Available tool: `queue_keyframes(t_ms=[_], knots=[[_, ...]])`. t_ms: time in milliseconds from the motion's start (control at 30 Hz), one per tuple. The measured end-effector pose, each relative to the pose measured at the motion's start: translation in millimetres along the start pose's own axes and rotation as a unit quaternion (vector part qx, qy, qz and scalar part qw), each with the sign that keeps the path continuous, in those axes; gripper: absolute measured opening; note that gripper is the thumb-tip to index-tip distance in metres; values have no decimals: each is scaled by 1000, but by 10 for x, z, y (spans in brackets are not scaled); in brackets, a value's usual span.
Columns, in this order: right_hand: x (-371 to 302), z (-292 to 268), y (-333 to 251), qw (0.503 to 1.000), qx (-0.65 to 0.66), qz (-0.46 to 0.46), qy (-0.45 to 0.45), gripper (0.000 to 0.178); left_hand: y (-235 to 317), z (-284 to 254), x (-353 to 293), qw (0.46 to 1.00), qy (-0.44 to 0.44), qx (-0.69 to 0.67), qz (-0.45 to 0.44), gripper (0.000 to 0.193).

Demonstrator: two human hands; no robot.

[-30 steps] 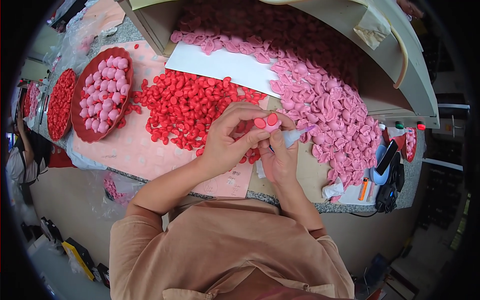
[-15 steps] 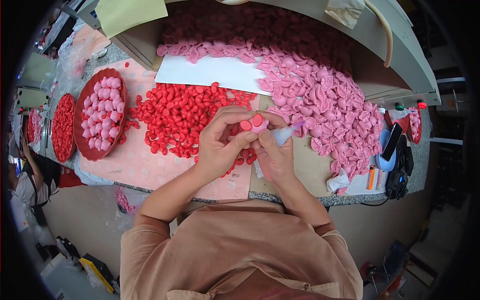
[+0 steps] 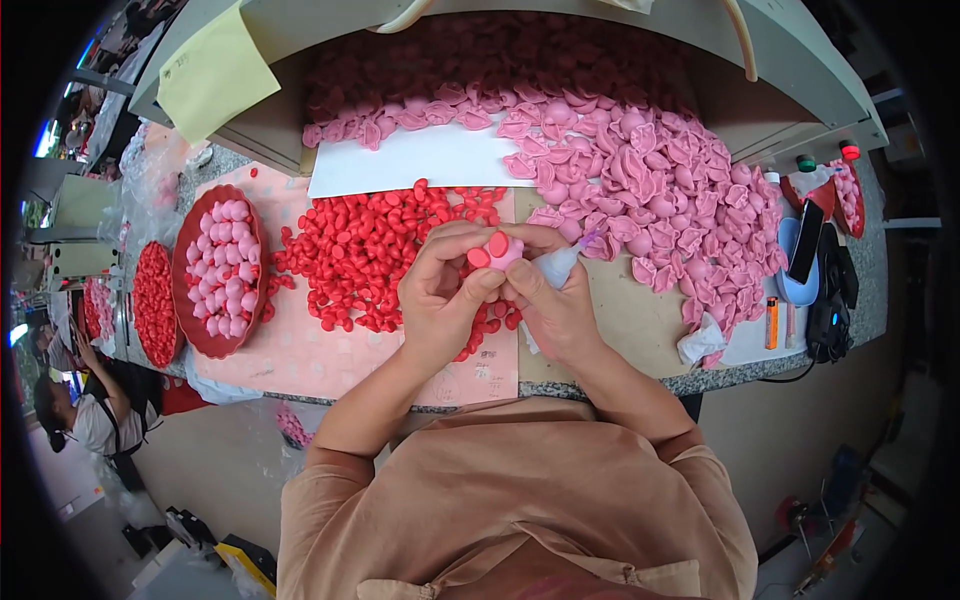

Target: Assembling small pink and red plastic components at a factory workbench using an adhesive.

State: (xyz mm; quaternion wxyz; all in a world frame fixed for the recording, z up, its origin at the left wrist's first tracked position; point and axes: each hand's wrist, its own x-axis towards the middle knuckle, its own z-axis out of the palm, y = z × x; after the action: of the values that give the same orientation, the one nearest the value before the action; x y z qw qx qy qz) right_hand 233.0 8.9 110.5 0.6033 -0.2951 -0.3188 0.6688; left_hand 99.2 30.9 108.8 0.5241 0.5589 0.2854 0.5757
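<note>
Close together over the table's middle, my hands meet at a small pink piece (image 3: 510, 252) that has two red rounded parts (image 3: 488, 251) on it. My left hand (image 3: 445, 290) is closed, pinching this piece from its left side. Fingers of my right hand (image 3: 560, 315) touch the piece too. That hand is also closed round a small translucent squeeze bottle (image 3: 557, 266), whose thin purple tip points up and right, away from the piece. Just behind my left hand spreads a heap of loose red parts (image 3: 365, 260). Pink frilled pieces (image 3: 650, 190) are piled beyond my right hand.
A red scalloped tray (image 3: 256, 300) of joined pink-and-red pieces stands at left, beside another tray of red parts (image 3: 153, 300). A grey cabinet (image 3: 770, 110) arches over the back. At right lie a phone (image 3: 806, 243), an orange tube (image 3: 771, 322) and crumpled tissue (image 3: 704, 340).
The whole view has shifted slightly with my head. My hands keep their grip on the piece and the bottle; the piece is turned a little.
</note>
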Motion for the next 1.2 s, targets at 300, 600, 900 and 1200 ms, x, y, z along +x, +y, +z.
queue_keyframes(t_ms=[300, 600, 900, 1200], knots=[[-1, -69, -115, 1000, -6, 0, 4, 34, -17, 134, 28, 1000, 5, -1, 7, 31], [-1, -43, -108, 1000, -8, 0, 13, 34, -7, 104, 28, 1000, 1, -2, -4, 32], [-2, -41, -114, 1000, -1, 2, 12, 34, -16, 106, 25, 1000, 0, -15, -7, 32], [-14, -63, -90, 1000, -2, 7, 13, 33, -5, 124, 33, 1000, 1, -4, 1, 30]])
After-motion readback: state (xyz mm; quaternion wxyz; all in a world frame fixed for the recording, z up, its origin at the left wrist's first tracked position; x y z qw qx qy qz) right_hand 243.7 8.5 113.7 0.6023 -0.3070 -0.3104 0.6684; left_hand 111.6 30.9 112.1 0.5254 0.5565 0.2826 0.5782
